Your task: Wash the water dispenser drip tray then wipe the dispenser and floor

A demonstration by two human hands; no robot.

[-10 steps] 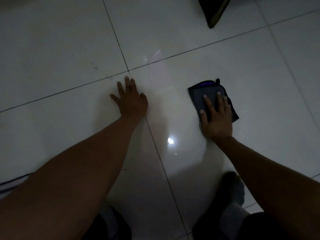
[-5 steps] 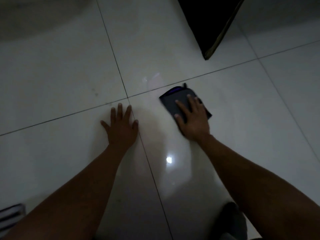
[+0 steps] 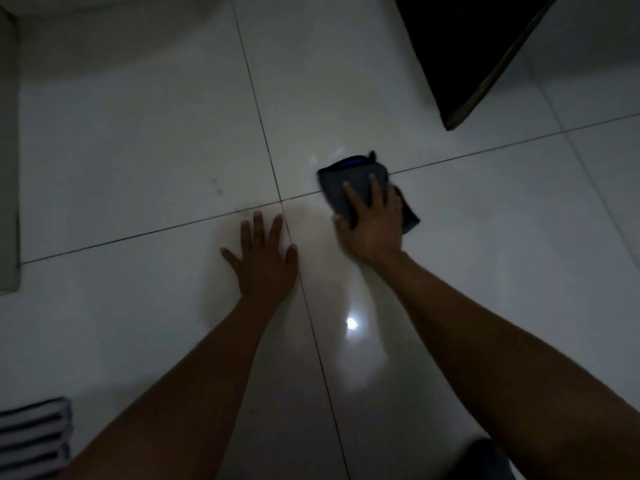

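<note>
Right hand's fingers [image 3: 377, 192] are spread flat and pressing down on the cloth [image 3: 349, 183] — not curled round it, just pinning it to the floor [image 3: 138, 161] under an open palm. The right hand [image 3: 372, 225] covers the near half of the cloth, so only the far edge and a corner off to the right show. Left hand [image 3: 265, 259] is planted flat on the tile, fingers splayed, gripping nothing — it reads as a prop for body weight.

The step in hand looks like the last one, wiping the floor. Neither a drip tray nor anything plainly the dispenser is in view, so how far the earlier steps got I cannot tell.

The cloth sits right on the grout line [image 3: 485, 152] that runs left to right, just past the crossing where four tiles meet, near the left hand but apart from it. It is a folded dark pad with a purple strip on its far edge. Its long axis seems to run from upper left to lower right, skewed to the grout lines; the palm hides too much to be sure.

Beyond it, well apart, the corner of a dark object [image 3: 460, 57] comes in at the top right. The tile near the arms has a bright glare spot [image 3: 351, 323] — it may be wet.

Next move, I'd judge: keep the palm flat and the pressure even, and sweep across the shiny patch without letting the fold bunch up.
</note>
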